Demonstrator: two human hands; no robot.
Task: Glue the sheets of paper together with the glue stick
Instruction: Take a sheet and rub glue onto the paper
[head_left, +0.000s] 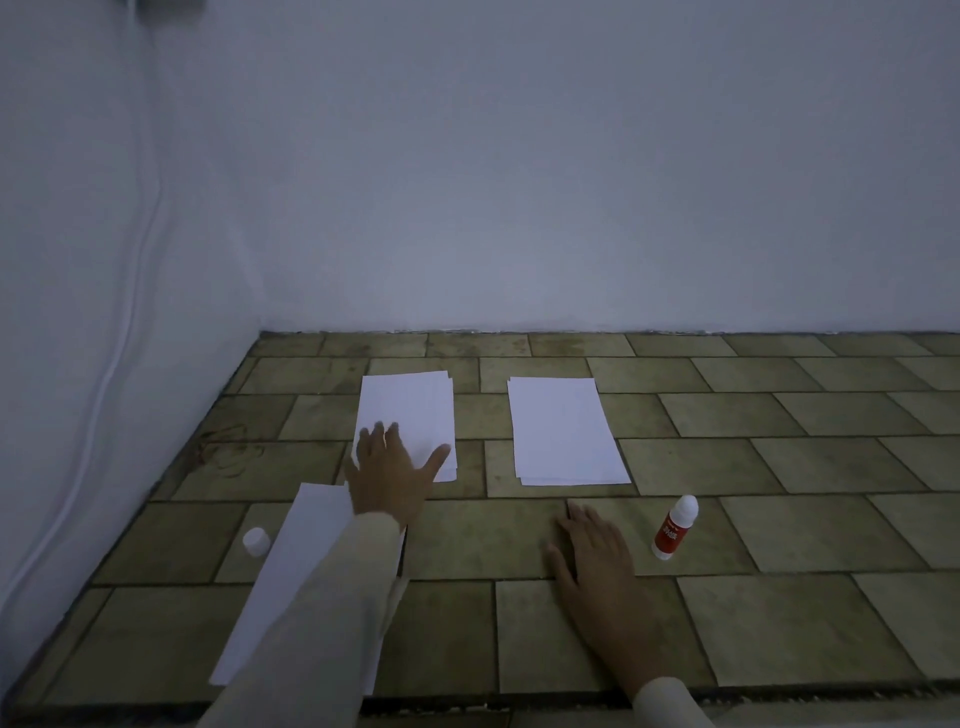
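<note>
Two stacks of white paper lie on the tiled surface: a left stack and a right stack. My left hand rests flat on the near end of the left stack, fingers spread. A third sheet lies nearer me, partly under my left sleeve. My right hand lies flat on the bare tiles, holding nothing. A red glue stick with a white top stands upright just right of it. A small white cap sits left of the near sheet.
White walls close off the back and the left side, with a white cable running down the left wall. The tiled surface ends in a front edge close to me.
</note>
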